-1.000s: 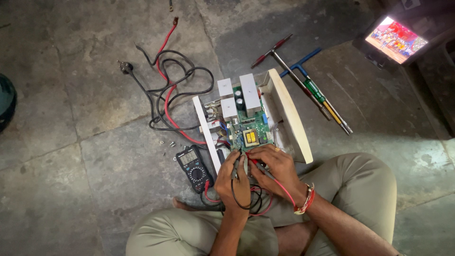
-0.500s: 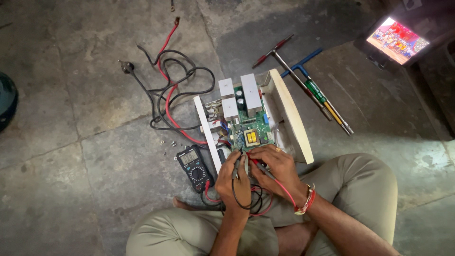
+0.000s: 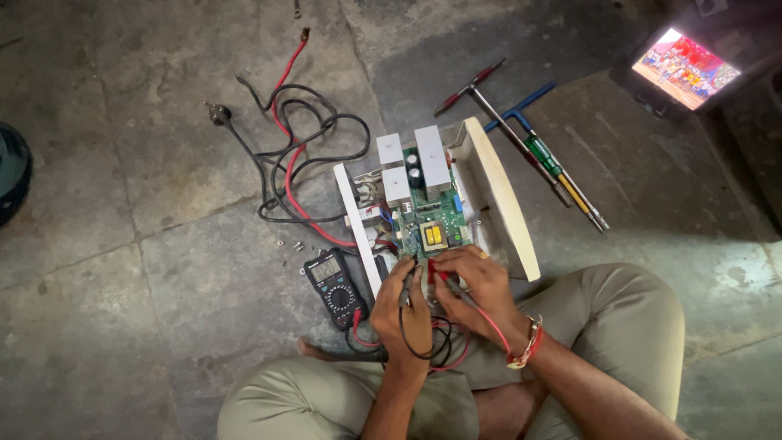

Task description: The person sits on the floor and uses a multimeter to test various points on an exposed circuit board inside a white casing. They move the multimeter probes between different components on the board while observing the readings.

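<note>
- Our left hand (image 3: 403, 314) is closed around a black test probe (image 3: 407, 281), its tip angled down toward the near edge of the green circuit board (image 3: 428, 220).
- Our right hand (image 3: 476, 285) pinches a red test probe (image 3: 433, 273) between thumb and fingers, its tip close beside the black one at that same edge of the board; we cannot tell whether either tip touches metal.
- The board sits inside an opened white appliance casing (image 3: 501, 195) on the stone floor (image 3: 122, 244), just ahead of our crossed legs, with pale block-shaped parts (image 3: 432, 155) at its far end.
- Red and black probe leads (image 3: 440, 346) loop under our wrists and run left to a dark multimeter (image 3: 334, 289) lying on the floor beside the casing's left wall.
- Beyond the meter, a tangle of black and red cables (image 3: 297, 155) spreads out, ending in a plug (image 3: 218, 114).
- To the right of the casing lie a T-handled tool (image 3: 505, 122) and screwdrivers (image 3: 562, 175), side by side.
- A lit screen (image 3: 684, 69) glows at the upper right corner, well apart from our hands.
</note>
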